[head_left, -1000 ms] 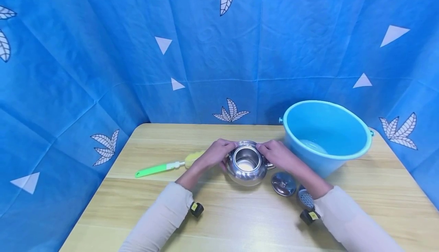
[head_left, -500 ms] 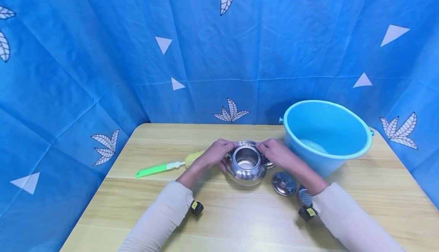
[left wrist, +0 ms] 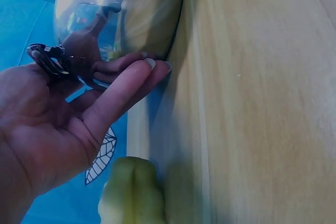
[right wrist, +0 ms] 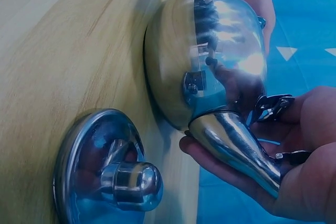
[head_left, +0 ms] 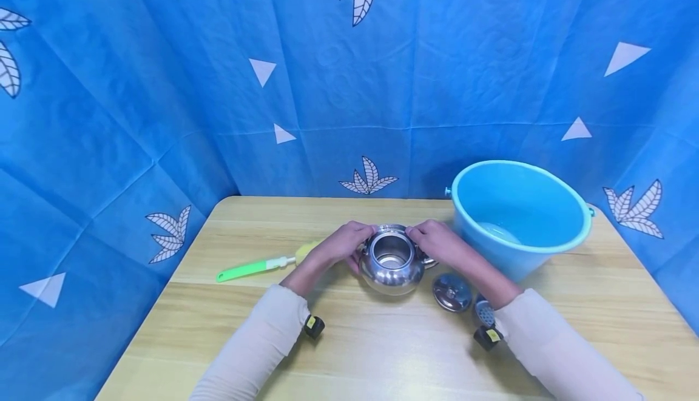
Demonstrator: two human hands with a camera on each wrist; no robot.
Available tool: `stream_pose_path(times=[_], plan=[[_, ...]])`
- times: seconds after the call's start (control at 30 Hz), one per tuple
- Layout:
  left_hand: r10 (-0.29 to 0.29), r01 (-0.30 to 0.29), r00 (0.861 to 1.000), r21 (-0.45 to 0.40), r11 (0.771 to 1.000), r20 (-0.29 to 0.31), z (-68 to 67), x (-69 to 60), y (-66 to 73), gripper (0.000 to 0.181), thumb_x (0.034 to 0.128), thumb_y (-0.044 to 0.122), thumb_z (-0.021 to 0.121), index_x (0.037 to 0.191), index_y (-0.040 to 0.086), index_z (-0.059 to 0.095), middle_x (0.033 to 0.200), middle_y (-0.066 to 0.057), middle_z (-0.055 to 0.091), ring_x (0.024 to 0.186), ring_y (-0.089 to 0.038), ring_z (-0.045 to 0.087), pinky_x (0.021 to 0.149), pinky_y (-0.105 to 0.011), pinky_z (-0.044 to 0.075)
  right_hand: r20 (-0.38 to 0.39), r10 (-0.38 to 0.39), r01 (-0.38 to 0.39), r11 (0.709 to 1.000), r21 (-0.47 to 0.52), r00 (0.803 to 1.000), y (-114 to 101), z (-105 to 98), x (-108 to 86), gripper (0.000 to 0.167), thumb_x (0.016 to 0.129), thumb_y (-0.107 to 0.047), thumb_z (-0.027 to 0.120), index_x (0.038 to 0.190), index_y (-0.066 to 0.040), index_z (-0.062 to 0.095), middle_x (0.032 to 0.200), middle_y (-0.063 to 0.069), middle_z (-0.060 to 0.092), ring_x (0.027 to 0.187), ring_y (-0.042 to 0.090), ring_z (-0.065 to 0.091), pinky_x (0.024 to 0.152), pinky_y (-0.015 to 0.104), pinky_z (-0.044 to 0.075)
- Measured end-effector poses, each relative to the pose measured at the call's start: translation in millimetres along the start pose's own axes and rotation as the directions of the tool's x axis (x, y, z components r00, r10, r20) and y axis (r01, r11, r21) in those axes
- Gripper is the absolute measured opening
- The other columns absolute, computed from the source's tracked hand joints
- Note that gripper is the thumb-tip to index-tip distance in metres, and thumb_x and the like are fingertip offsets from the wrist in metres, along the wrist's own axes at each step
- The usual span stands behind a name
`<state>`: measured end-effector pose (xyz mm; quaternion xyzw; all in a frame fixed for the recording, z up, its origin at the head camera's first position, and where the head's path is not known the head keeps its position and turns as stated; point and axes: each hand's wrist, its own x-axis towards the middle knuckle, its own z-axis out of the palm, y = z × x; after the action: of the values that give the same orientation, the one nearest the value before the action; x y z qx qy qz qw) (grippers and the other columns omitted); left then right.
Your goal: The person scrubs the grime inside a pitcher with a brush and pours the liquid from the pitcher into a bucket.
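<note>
A shiny steel teapot (head_left: 392, 276) stands lidless on the table between both hands, its round mouth facing up. My left hand (head_left: 346, 243) holds its left side, thumb at the upper rim; in the left wrist view, the fingers (left wrist: 123, 87) lie along the polished body. My right hand (head_left: 437, 240) grips the other side, where the right wrist view shows fingers under the spout (right wrist: 236, 148) beside a metal handle bracket (right wrist: 270, 106). The teapot lid (head_left: 452, 292) lies to the right, knob up. A perforated metal strainer (head_left: 484, 312) is partly hidden behind the right wrist.
A large light-blue bucket (head_left: 546, 247) stands at the back right. On the left lies a brush with a green handle (head_left: 243, 271) and yellow sponge head (head_left: 304, 251), partly covered by the left arm. Blue patterned cloth (head_left: 338, 85) hangs behind the wooden table (head_left: 377, 364).
Both hands stay on the teapot, which keeps its place. The right forearm has shifted very slightly to the left; the view itself moves a little.
</note>
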<state>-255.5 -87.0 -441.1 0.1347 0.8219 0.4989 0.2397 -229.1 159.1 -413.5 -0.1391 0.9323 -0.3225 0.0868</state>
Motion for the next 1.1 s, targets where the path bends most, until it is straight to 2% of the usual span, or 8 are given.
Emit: stream_pose_path(times=[0.27,0.47,0.63,0.8,0.9,1.0,1.1], plan=[[-0.024,0.024,1.000,0.015,1.000,-0.005,0.5,1.0,-0.5,0.048,0.1097,0.045,0.041,0.115,0.012,0.075,0.137,-0.021,0.065,0.063,-0.033,0.071,0.057,-0.046,0.063,0.002,0.015,-0.015,1.000,-0.014,1.000,2,1,0.3,0.046,0.110,-0.032,0.041,0.093,-0.008,0.077,0.071,0.007,0.060,0.073,0.019,0.058,0.069,0.033,0.049],[-0.030,0.032,0.999,0.057,0.998,-0.035,-0.1,-1.6,0.9,0.050,0.1085,0.051,0.042,0.117,0.013,0.074,0.135,-0.022,0.065,0.060,-0.028,0.069,0.056,-0.044,0.063,-0.016,0.008,-0.009,1.000,-0.025,1.000,1,2,-0.9,0.047,0.111,-0.035,0.041,0.097,-0.009,0.078,0.078,0.006,0.068,0.078,0.020,0.062,0.076,0.037,0.052],[-0.028,0.034,0.998,0.111,0.993,-0.052,-2.3,-5.1,5.8,0.049,0.1080,0.051,0.044,0.123,0.014,0.074,0.133,-0.025,0.067,0.056,-0.030,0.072,0.057,-0.049,0.063,-0.046,-0.008,0.007,1.000,-0.029,0.999,-2,3,-3.4,0.046,0.111,-0.033,0.043,0.085,-0.011,0.075,0.066,0.003,0.058,0.069,0.018,0.057,0.068,0.032,0.049],[-0.003,0.017,0.997,0.184,0.983,-0.076,-3.1,-9.0,11.6,0.048,0.1074,0.050,0.046,0.121,0.015,0.075,0.116,-0.022,0.074,0.054,-0.029,0.072,0.058,-0.050,0.063,-0.077,-0.024,0.022,0.999,-0.033,0.997,-6,4,-8.5,0.047,0.110,-0.030,0.047,0.070,-0.013,0.067,0.058,-0.001,0.049,0.057,0.016,0.049,0.056,0.030,0.044],[0.013,0.009,0.995,0.226,0.974,-0.094,-3.0,-10.1,12.7,0.049,0.1072,0.052,0.046,0.119,0.015,0.076,0.108,-0.020,0.076,0.055,-0.028,0.071,0.057,-0.048,0.063,-0.097,-0.041,0.036,0.998,-0.052,0.994,-7,5,-11.1,0.046,0.109,-0.029,0.049,0.068,-0.014,0.065,0.057,-0.002,0.046,0.055,0.015,0.046,0.053,0.029,0.042],[0.026,0.000,0.995,0.248,0.969,-0.100,-3.9,-10.4,12.7,0.050,0.1073,0.053,0.045,0.120,0.015,0.076,0.111,-0.019,0.076,0.056,-0.027,0.072,0.057,-0.047,0.063,-0.112,-0.057,0.048,0.996,-0.080,0.992,-7,5,-12.2,0.046,0.109,-0.028,0.049,0.069,-0.014,0.066,0.056,-0.002,0.046,0.055,0.015,0.046,0.054,0.029,0.041],[0.036,-0.011,0.995,0.255,0.967,-0.095,-5.9,-11.5,13.4,0.050,0.1074,0.054,0.044,0.125,0.017,0.074,0.123,-0.019,0.074,0.057,-0.027,0.072,0.059,-0.047,0.063,-0.125,-0.067,0.056,0.994,-0.095,0.990,-5,4,-13.3,0.045,0.109,-0.028,0.050,0.069,-0.014,0.067,0.057,-0.002,0.046,0.055,0.015,0.047,0.054,0.029,0.042]])
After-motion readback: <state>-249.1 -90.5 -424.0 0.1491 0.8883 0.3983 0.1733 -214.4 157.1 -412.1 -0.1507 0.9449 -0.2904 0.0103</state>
